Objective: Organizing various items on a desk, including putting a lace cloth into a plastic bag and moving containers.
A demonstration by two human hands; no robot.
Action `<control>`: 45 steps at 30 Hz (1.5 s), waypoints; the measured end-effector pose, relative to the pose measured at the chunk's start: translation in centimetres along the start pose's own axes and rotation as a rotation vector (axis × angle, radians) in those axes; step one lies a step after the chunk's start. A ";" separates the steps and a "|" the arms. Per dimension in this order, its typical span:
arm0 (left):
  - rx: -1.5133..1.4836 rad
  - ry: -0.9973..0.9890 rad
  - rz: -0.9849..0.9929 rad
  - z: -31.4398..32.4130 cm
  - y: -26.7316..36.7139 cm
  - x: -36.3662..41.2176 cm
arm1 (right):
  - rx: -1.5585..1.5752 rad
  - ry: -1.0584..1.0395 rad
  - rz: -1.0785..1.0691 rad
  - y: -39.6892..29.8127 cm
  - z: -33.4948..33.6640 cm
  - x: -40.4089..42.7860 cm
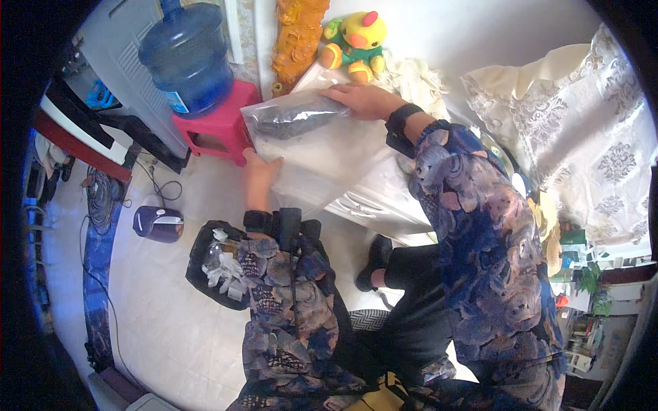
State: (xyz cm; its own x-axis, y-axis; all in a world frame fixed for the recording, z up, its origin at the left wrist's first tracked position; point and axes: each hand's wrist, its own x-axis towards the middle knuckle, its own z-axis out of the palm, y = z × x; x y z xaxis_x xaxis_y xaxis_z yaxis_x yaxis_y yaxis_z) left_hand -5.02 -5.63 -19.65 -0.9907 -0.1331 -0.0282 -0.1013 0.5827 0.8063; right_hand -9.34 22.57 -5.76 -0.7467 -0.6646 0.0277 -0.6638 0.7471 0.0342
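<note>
A large clear plastic bag (329,154) is spread between my hands above a white cabinet (383,213). Inside its far end lies a dark grey bundle (295,118), whose kind I cannot make out through the shiny film. My right hand (362,100) grips the bag's far right part, next to the bundle. At the near left edge of the bag, my left hand (261,172) pinches the film; it is blurred by motion. Both wrists wear black bands.
A blue water-cooler bottle (187,61) stands on a pink plastic stool (231,123). Behind the cabinet top sits a plush chick (360,43). On the floor are a black-lined bin (198,267) with crumpled waste and a purple appliance (158,224). Lace cloth (581,128) hangs at right.
</note>
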 end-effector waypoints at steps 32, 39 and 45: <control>-0.409 0.004 -0.186 -22.6 -7.2 -5.4 | 0.256 0.185 -0.104 -15.1 -11.3 10.0; -0.268 0.031 -0.205 -30.5 -13.9 -8.7 | 0.396 0.157 -0.195 -21.0 -10.1 12.9; 0.203 0.318 -0.301 -31.6 -15.4 -12.1 | 0.435 0.142 -0.260 -25.9 -10.5 13.8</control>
State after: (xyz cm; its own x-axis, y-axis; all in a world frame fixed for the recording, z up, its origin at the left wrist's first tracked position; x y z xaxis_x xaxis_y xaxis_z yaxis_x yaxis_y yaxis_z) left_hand 11.40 -38.30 -13.08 -0.8410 -0.5399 -0.0350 -0.4261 0.6212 0.6577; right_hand -1.96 -6.05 4.27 -0.5620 -0.8001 0.2096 -0.8054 0.4716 -0.3592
